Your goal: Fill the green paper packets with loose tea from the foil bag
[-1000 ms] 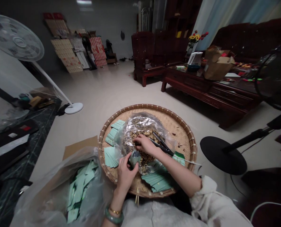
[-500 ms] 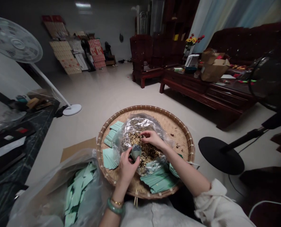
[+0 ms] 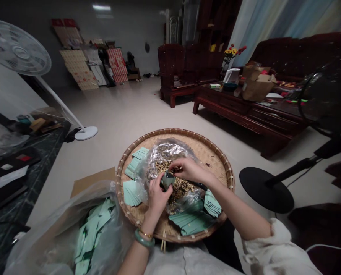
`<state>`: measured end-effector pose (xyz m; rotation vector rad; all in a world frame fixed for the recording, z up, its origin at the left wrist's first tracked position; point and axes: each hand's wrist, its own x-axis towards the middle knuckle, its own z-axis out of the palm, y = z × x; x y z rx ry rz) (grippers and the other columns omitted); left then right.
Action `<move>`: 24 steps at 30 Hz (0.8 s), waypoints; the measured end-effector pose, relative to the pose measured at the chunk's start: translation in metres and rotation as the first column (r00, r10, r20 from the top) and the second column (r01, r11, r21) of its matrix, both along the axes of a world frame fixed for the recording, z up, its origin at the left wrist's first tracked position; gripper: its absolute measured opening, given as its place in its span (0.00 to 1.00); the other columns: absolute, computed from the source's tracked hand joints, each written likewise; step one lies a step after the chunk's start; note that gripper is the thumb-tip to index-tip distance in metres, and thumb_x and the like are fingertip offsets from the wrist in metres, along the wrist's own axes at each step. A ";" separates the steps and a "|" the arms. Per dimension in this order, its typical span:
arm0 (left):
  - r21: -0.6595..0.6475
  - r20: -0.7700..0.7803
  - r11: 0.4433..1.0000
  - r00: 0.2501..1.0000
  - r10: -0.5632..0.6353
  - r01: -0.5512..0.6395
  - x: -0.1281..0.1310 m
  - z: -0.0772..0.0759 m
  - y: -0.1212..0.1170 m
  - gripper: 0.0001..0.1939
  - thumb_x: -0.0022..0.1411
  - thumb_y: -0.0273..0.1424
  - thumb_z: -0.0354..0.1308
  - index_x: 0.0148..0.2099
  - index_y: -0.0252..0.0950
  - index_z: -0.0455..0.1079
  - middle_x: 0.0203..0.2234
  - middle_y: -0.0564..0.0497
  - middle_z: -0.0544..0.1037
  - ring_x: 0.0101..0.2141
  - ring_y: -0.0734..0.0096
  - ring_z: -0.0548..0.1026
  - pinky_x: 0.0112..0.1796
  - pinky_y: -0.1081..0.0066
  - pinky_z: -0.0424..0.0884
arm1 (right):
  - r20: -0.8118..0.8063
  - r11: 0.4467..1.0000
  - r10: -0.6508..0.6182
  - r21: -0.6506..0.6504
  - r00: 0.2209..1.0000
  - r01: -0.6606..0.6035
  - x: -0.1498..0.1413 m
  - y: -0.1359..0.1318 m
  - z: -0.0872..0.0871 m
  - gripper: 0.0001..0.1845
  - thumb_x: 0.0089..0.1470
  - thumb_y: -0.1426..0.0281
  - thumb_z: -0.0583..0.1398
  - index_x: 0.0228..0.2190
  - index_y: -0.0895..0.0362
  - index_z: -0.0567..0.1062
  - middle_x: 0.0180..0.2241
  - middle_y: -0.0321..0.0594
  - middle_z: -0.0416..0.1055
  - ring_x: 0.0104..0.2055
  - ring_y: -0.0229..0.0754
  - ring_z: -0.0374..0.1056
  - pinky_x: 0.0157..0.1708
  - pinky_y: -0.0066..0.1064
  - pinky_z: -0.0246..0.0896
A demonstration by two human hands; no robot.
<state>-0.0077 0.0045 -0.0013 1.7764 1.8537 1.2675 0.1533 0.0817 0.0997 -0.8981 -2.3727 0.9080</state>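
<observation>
Pinching one green packet (image 3: 167, 180) in the left hand (image 3: 158, 199), with the right hand (image 3: 192, 172) curling, fingertips pressing together on that packet's top edge. Both working above one foil-lined bag (image 3: 164, 152) of dried herbs (image 3: 178, 187) sitting mid-basket (image 3: 173, 130), five green card stacks (image 3: 133, 193) lying around that bag, one black-handled tool (image 3: 200, 186) poking out beneath the right hand.
</observation>
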 end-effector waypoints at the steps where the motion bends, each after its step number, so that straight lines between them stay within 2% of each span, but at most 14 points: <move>1: 0.007 -0.010 1.000 1.000 0.000 0.000 0.000 0.000 0.000 0.24 0.50 0.28 0.59 0.52 0.38 0.66 0.38 0.46 0.74 0.36 0.64 0.73 0.35 0.64 0.72 | 0.063 0.997 0.010 0.070 0.998 -0.014 -0.001 -0.002 0.001 0.15 0.44 0.81 0.60 0.36 0.56 0.76 0.35 0.38 0.74 0.37 0.40 0.68 0.38 0.30 0.62; 4: 0.020 -0.043 1.000 0.999 -0.010 0.010 0.001 -0.001 -0.001 0.25 0.50 0.27 0.59 0.52 0.38 0.66 0.38 0.46 0.75 0.37 0.62 0.72 0.37 0.63 0.71 | 0.221 0.980 -0.013 0.197 0.975 -0.032 -0.005 -0.006 0.001 0.16 0.43 0.83 0.59 0.34 0.57 0.76 0.34 0.40 0.73 0.37 0.41 0.68 0.37 0.30 0.60; 7: 0.010 -0.070 0.999 0.997 -0.040 0.040 0.000 0.000 -0.002 0.25 0.50 0.26 0.59 0.52 0.37 0.65 0.41 0.45 0.74 0.41 0.60 0.70 0.38 0.61 0.70 | 0.319 0.972 -0.051 0.233 0.947 -0.026 -0.009 -0.009 0.000 0.14 0.45 0.84 0.58 0.32 0.57 0.76 0.33 0.42 0.73 0.36 0.42 0.69 0.35 0.29 0.59; 11: 0.000 -0.071 0.998 0.996 -0.055 0.055 0.000 -0.001 -0.002 0.25 0.50 0.26 0.59 0.52 0.37 0.64 0.42 0.45 0.74 0.43 0.58 0.69 0.39 0.60 0.70 | 0.359 0.968 -0.043 0.247 0.932 -0.050 -0.012 -0.013 0.003 0.14 0.46 0.84 0.57 0.32 0.58 0.77 0.34 0.43 0.72 0.34 0.42 0.69 0.32 0.28 0.58; 19: -0.005 -0.049 0.999 0.998 -0.040 0.040 0.001 -0.006 -0.001 0.26 0.50 0.27 0.60 0.53 0.39 0.64 0.42 0.46 0.74 0.43 0.58 0.69 0.39 0.61 0.69 | 0.224 0.977 -0.002 0.207 0.975 -0.046 -0.011 -0.014 0.003 0.23 0.44 0.87 0.54 0.41 0.58 0.74 0.38 0.43 0.73 0.41 0.43 0.69 0.40 0.30 0.61; 24: 0.009 -0.060 0.999 0.998 -0.030 0.031 0.002 -0.006 0.000 0.25 0.49 0.26 0.60 0.52 0.38 0.65 0.42 0.45 0.74 0.42 0.59 0.70 0.37 0.63 0.71 | 0.012 0.998 -0.035 0.062 0.999 0.034 -0.009 -0.012 -0.001 0.21 0.48 0.83 0.55 0.44 0.57 0.73 0.39 0.42 0.75 0.39 0.40 0.70 0.40 0.32 0.65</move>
